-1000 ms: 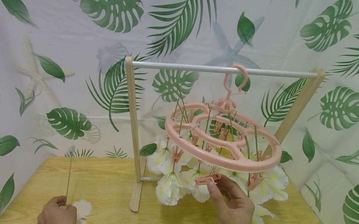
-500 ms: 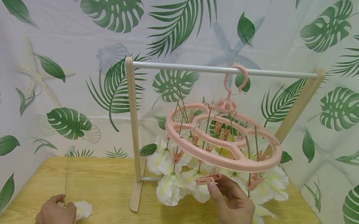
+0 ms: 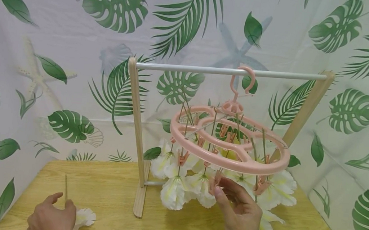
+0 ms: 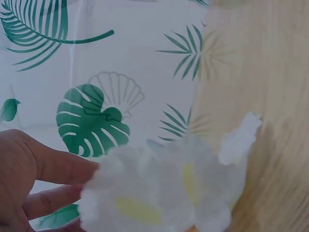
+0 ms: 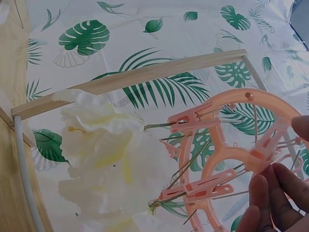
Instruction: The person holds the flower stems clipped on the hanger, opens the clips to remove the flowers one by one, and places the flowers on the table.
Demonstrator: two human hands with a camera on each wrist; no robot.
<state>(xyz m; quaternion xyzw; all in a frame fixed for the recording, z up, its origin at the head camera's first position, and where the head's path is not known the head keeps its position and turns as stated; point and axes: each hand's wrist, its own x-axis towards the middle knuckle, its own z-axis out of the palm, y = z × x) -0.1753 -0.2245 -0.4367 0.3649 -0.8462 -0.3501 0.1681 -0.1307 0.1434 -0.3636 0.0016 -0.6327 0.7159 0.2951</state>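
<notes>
White backdrop printed w/ green leaves point(image 3: 178, 107) is hung behind everything. In front of it, yellowish wood-grain table point(image 3: 110, 192) is seen; on it is stood a rack w/ pale wooden posts & white crossbar point(image 3: 188, 69). From crossbar, toward its R end, a pink plastic round hanger point(image 3: 213, 159) is hung by its hook, ring tilted. Below ring, white fabric-like flowers w/ yellowish centres point(image 3: 175, 193) are clipped by stems, blooms down. At table's L front, a single white bloom w/ thin green stem point(image 3: 85, 217) is grasped in L hand point(image 3: 52, 216), stem passed btwn thumb & index; exact grip partly hid. By R hand point(image 3: 241, 210), a small pink plastic clip point(image 3: 213, 185) is pinched btwn thumb & fingertips, just under ring's front edge.
</notes>
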